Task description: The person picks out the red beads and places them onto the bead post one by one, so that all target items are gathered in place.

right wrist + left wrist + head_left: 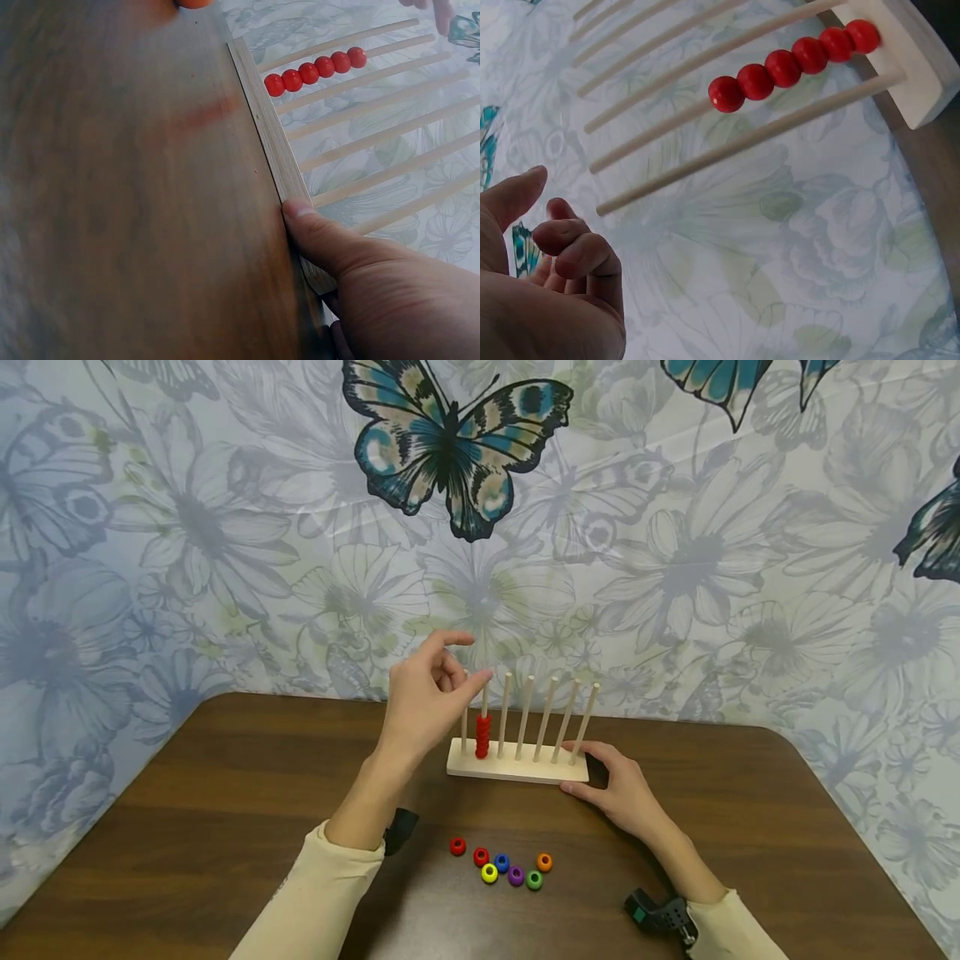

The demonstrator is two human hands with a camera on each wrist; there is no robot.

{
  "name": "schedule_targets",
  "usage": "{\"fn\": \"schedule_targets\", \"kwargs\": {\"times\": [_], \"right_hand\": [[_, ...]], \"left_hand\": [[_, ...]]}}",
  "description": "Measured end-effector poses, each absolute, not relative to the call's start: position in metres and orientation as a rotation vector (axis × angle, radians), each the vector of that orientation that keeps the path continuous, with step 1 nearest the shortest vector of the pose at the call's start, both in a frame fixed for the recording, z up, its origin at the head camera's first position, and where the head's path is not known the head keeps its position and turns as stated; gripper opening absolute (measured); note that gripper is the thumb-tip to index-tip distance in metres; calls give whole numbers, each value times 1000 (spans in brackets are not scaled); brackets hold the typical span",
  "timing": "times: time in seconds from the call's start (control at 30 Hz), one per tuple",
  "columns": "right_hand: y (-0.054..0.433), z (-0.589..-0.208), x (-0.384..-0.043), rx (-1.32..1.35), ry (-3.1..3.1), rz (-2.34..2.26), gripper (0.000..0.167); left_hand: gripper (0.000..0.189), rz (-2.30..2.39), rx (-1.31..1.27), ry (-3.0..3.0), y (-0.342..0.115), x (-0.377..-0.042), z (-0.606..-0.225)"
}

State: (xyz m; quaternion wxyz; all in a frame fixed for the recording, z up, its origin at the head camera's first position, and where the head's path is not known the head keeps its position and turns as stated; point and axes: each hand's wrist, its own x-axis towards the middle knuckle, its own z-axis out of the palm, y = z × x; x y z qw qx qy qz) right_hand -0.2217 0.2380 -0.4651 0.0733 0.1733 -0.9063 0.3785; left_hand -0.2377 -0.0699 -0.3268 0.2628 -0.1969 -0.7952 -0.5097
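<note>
A wooden peg stand (517, 769) with several upright pegs stands toward the back of the table. Several red beads (482, 737) are stacked on its second peg from the left; the other pegs carry none. My left hand (422, 697) is beside the top of that peg, thumb and index finger spread apart, the other fingers curled. In the left wrist view no bead shows in the left hand (562, 285). With thumb in front and a finger behind, my right hand (626, 789) grips the base's right end; the right wrist view shows the thumb (322, 232) against the base's edge.
Loose beads lie on the brown table (247, 827) in front of the stand: two red ones (457, 846), a blue (502, 862), a yellow (489, 873), a purple (516, 877), a green (534, 881) and an orange (544, 862). Behind hangs a butterfly-patterned cloth (637, 577).
</note>
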Motion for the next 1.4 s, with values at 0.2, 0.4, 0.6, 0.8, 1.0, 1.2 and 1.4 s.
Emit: {"fn": "schedule_targets", "kwargs": {"times": [0.2,0.4,0.6,0.8,1.0,1.2,1.4], "right_hand": [[238,-467,-222,532,-2718,1140,58],[239,-466,-219,529,-2717,1147,57],[238,-465,-220,530,-2717,1141,58],[238,-465,-221,530,-2729,1144,59],[239,-466,-220,530,-2728,1142,59],[239,-466,-219,531,-2721,1133,59],[238,-465,-220,541,-2718,1136,59]], "left_hand": [[10,-1346,-598,-2160,-80,-235,-328],[5,-1326,-697,-2215,-90,-232,-333],[4,-1259,-740,-2366,-114,-226,-349],[7,-1210,-735,-2516,-135,-219,-363],[11,-1231,-890,-2621,-138,-218,-370],[15,-1235,-1188,-2815,-129,-218,-381],[27,-1265,-1326,-3019,-122,-212,-391]]}}
